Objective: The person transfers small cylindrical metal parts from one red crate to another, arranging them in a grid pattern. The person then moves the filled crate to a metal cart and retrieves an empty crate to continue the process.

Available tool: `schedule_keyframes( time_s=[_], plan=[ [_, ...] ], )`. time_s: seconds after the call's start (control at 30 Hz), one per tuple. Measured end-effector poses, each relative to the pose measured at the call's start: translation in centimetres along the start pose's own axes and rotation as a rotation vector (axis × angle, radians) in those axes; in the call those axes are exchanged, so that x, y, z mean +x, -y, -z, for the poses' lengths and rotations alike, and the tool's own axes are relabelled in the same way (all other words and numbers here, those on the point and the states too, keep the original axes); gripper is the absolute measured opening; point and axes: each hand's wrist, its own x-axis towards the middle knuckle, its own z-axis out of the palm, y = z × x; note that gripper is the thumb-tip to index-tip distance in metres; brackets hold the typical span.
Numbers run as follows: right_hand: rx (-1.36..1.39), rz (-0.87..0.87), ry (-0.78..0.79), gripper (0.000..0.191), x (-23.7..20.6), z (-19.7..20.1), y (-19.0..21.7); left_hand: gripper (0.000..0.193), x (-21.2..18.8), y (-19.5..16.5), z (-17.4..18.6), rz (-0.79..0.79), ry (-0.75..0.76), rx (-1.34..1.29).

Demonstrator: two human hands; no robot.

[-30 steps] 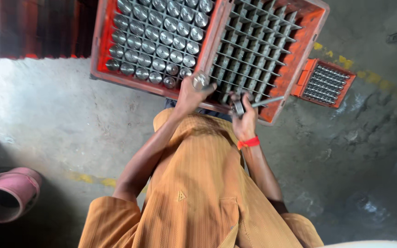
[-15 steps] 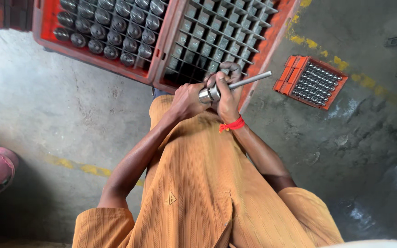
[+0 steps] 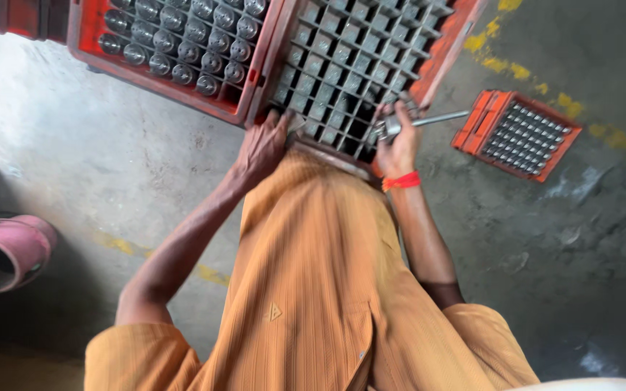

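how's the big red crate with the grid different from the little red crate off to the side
The big red crate lies by both hands; the little red crate sits apart on the floor. The big one's grid cells look wide and mostly empty; the little one's are fine and closely packed. Both are red with grey dividers.

Grey concrete floor [image 3: 110, 166] with yellow paint marks. Two red crates [image 3: 182, 51] along the frame's top, a small crate [image 3: 516, 134] upper right, a pink tub [image 3: 5, 250] at left.

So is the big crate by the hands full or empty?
Mostly empty: the grid crate shows dark, bare cells, unlike the neighbouring crate filled with shiny metal pieces.
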Motion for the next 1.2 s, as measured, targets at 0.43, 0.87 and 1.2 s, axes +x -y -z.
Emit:
schedule_keyframes(
  time_s=[0.43, 0.87, 1.2],
  plan=[
    [0.297, -0.194, 0.002, 0.026, -5.1, -2.5, -0.6, 0.007, 1.4, 10.2, 3.6, -0.048, -0.159, 0.129],
    [-0.265, -0.123, 0.166, 0.026, -6.5, -2.9, -4.4, 0.048, 4.3, 12.4, 11.1, -0.157, -0.337, -0.008],
    [-0.191, -0.071, -0.053, 0.025, -6.0, -4.0, -4.3, 0.038, 4.4, 1.0, 7.9, 0.181, -0.369, -0.893]
  ],
)
